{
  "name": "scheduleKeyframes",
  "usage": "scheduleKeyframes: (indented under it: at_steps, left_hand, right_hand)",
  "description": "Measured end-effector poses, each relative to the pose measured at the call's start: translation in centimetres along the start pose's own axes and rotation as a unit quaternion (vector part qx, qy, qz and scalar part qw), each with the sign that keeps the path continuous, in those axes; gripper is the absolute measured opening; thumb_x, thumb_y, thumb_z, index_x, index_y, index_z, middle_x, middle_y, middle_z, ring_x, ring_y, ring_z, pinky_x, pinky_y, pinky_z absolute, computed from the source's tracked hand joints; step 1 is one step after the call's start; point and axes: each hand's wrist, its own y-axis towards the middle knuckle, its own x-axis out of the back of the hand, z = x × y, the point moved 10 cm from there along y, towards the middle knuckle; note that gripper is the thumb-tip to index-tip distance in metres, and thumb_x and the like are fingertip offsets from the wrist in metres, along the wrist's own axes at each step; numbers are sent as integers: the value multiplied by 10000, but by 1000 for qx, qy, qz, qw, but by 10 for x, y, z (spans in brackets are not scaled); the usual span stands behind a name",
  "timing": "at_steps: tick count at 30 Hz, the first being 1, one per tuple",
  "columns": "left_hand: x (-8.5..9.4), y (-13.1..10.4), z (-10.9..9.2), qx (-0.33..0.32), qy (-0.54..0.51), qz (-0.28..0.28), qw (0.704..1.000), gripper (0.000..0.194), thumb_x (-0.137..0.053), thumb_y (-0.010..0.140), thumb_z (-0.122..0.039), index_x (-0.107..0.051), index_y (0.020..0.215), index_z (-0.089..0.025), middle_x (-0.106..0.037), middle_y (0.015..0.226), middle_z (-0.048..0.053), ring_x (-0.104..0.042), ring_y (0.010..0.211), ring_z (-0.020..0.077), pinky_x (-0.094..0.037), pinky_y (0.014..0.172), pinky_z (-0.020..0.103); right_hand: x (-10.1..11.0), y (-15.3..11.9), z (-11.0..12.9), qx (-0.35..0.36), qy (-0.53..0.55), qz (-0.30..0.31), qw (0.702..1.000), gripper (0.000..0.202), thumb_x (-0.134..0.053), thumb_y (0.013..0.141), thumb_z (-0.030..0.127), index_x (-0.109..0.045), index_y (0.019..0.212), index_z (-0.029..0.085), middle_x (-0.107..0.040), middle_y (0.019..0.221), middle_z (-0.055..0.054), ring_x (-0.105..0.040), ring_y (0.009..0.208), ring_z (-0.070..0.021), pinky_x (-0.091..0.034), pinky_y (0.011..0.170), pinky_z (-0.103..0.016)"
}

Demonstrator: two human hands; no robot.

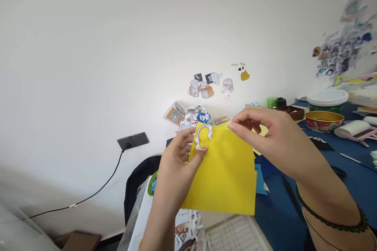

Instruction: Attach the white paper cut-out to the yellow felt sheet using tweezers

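A yellow sheet of paper is held up in front of the camera. Near its upper left corner a white curved paper cutout lies against it. My left hand grips the sheet's left edge, its thumb on the lower end of the cutout and its fingers behind the sheet. With thumb and index finger, my right hand pinches the top edge of the sheet near its right corner.
The blue table holds a white-lidded tub, a round gold-rimmed tin and a thin brush. A lined notebook lies below the sheet. A black socket is on the wall.
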Motion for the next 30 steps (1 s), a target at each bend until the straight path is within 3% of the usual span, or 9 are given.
scheduleKeyframes:
  at_steps: [5,9,14,17,20,23,26,30]
  left_hand:
    - [-4,0,-3,-37,-39,-12,998,360,-656,783,-238,-524,1118,-225,-648,1087,53,-634,977,176,-523,844,284]
    - [-13,-1,-5,-50,-38,10,998,331,-624,802,-226,-531,1120,-222,-626,1120,71,-653,920,189,-551,764,292]
    - [-19,-1,-4,-40,-80,7,996,377,-606,796,-173,-501,1152,-239,-574,1209,69,-659,909,180,-556,729,270]
    - [-23,0,5,-7,-148,10,989,438,-635,770,-166,-473,1173,-223,-570,1210,77,-660,902,177,-551,737,273]
    - [-21,-4,28,52,-205,3,977,500,-697,721,-177,-462,1162,-201,-587,1189,87,-660,899,184,-545,754,290]
    - [-14,-21,61,125,-228,-1,966,536,-730,698,-185,-463,1162,-206,-593,1198,87,-654,931,185,-534,773,278]
    - [-13,-49,100,199,-248,-10,948,517,-731,703,-211,-476,1153,-216,-589,1215,88,-651,960,201,-536,738,260]
    - [-23,-81,148,290,-268,-41,918,626,-753,665,-226,-455,1215,-250,-577,1241,79,-667,916,193,-529,641,218]
  right_hand:
    - [-28,-1,-11,-65,53,74,994,207,-543,851,373,-658,810,206,-680,780,-19,-592,657,-144,-433,548,-256]
    - [-45,6,-17,-69,124,83,986,182,-537,850,355,-623,830,196,-678,814,-22,-615,716,-154,-477,615,-273]
    - [-54,9,-16,-47,153,70,985,154,-558,842,331,-587,894,189,-662,836,-28,-617,767,-159,-490,662,-280]
    - [-44,6,-13,-36,126,57,990,183,-568,841,356,-590,923,194,-652,832,-28,-609,771,-158,-485,652,-270]
    - [-22,0,-18,-37,100,29,994,191,-580,837,374,-600,913,199,-647,848,-33,-603,766,-161,-478,645,-265]
    - [-4,-11,-44,-68,80,26,994,199,-561,851,387,-604,889,197,-626,803,-33,-583,714,-159,-469,625,-267]
    - [-3,-31,-90,-119,51,62,990,236,-521,866,411,-595,829,190,-597,722,-30,-557,659,-165,-448,599,-278]
    - [-13,-80,-165,-212,6,136,968,288,-479,869,437,-574,769,185,-607,691,-43,-568,631,-186,-443,631,-309]
